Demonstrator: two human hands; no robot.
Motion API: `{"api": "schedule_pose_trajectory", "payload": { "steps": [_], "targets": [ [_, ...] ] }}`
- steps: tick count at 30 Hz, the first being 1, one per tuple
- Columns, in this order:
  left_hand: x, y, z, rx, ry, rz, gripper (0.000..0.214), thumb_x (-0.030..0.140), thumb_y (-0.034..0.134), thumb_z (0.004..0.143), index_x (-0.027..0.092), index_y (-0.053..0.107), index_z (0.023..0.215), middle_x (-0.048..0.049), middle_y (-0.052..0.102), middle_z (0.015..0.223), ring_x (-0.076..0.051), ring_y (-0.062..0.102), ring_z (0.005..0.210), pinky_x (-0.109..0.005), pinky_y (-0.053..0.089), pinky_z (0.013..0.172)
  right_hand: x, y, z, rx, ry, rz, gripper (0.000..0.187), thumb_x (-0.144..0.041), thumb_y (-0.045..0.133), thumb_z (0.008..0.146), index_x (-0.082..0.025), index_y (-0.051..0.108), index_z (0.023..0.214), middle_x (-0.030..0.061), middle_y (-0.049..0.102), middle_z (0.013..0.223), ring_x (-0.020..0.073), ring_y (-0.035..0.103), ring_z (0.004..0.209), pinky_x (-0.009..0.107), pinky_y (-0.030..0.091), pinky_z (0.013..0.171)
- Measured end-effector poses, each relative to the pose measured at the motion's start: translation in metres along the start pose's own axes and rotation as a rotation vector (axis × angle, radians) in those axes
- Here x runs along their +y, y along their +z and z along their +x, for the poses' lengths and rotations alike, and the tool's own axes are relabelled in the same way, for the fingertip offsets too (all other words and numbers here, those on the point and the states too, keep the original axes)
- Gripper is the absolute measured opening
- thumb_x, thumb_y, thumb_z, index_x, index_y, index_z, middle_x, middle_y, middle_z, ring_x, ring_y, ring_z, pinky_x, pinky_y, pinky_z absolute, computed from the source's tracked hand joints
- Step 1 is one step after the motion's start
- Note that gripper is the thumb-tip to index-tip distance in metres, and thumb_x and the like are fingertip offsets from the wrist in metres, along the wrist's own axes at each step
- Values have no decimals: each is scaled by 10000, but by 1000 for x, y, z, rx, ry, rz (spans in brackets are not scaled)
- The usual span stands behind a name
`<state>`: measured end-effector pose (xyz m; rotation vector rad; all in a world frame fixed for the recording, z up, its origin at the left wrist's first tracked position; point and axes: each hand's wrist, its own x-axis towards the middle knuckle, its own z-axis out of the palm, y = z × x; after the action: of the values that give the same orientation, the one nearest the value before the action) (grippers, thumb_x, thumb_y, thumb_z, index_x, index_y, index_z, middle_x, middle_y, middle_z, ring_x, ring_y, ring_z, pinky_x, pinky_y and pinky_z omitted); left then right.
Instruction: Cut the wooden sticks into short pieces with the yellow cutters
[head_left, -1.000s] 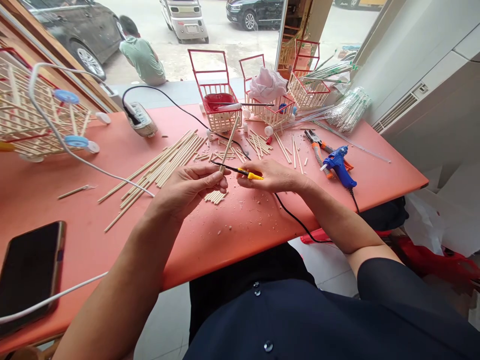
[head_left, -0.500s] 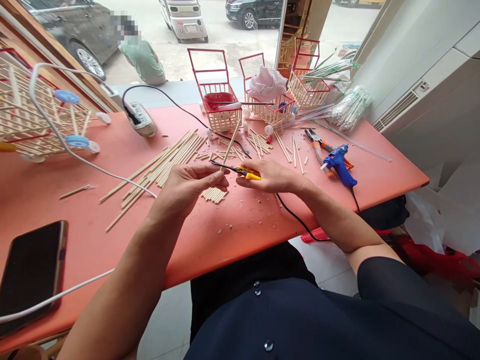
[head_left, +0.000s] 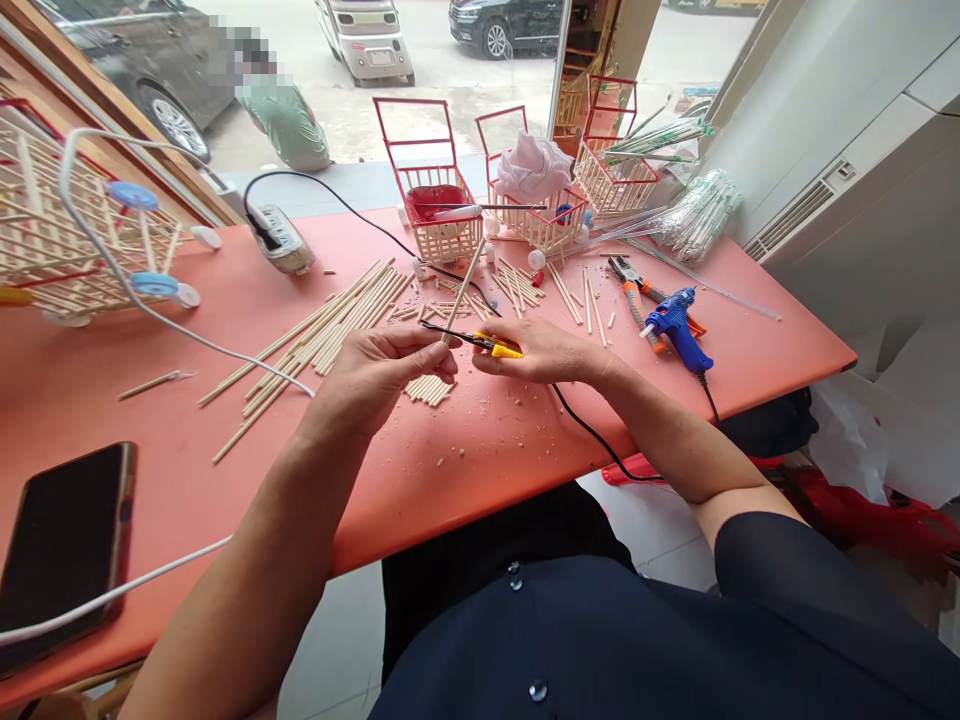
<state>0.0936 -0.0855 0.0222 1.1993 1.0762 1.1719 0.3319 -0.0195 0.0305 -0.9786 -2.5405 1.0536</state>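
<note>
My left hand (head_left: 386,372) pinches the lower end of a thin wooden stick (head_left: 466,283), which slants up and to the right. My right hand (head_left: 540,352) is closed around the yellow handles of a pair of pliers (head_left: 491,345). The dark jaws of the pliers reach left to the stick, just above my left fingertips. Whether the jaws grip the stick or only touch it, I cannot tell. Under and beside my left hand lie a row of short cut sticks (head_left: 429,390) and a bundle of long sticks (head_left: 360,310).
Small stick carts (head_left: 442,235) with red frames stand at the back. A blue glue gun (head_left: 681,328) and orange-handled pliers (head_left: 634,285) lie to the right. A phone (head_left: 71,535), a white cable (head_left: 225,345) and a power strip (head_left: 281,240) are on the left. A person sits outside.
</note>
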Motion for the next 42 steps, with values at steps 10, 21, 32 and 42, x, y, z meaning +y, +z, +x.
{"api": "schedule_pose_trajectory", "payload": {
  "steps": [10,21,32,42],
  "targets": [
    [0,0,0,10,20,11,459,577,1121,641,190,922,786,-67,790,695,-179,701,648,-337,575,695,3,7,1,60,-1,-19,423,-593,660,1029,-213,558,874,-9,599,815,151,500,771,318,300,752],
    [3,4,-2,25,1,33,372,497,1077,667,184,888,735,-79,769,689,-206,688,645,-380,600,708,-3,15,-4,170,27,-205,363,-451,679,1056,-225,528,815,-10,533,722,143,406,683,330,266,700],
    [1,3,1,49,44,23,332,474,1083,678,207,920,788,-49,744,667,-174,636,644,-350,529,695,-5,17,0,245,30,-290,310,-471,696,1069,-197,626,942,57,652,871,169,404,738,329,264,732],
    [1,7,0,52,-4,-12,441,541,1118,621,188,901,772,-46,731,641,-165,639,625,-326,522,655,-3,6,2,79,51,-92,361,-528,674,1054,-210,571,916,32,675,900,167,517,794,320,299,760]
  ]
}}
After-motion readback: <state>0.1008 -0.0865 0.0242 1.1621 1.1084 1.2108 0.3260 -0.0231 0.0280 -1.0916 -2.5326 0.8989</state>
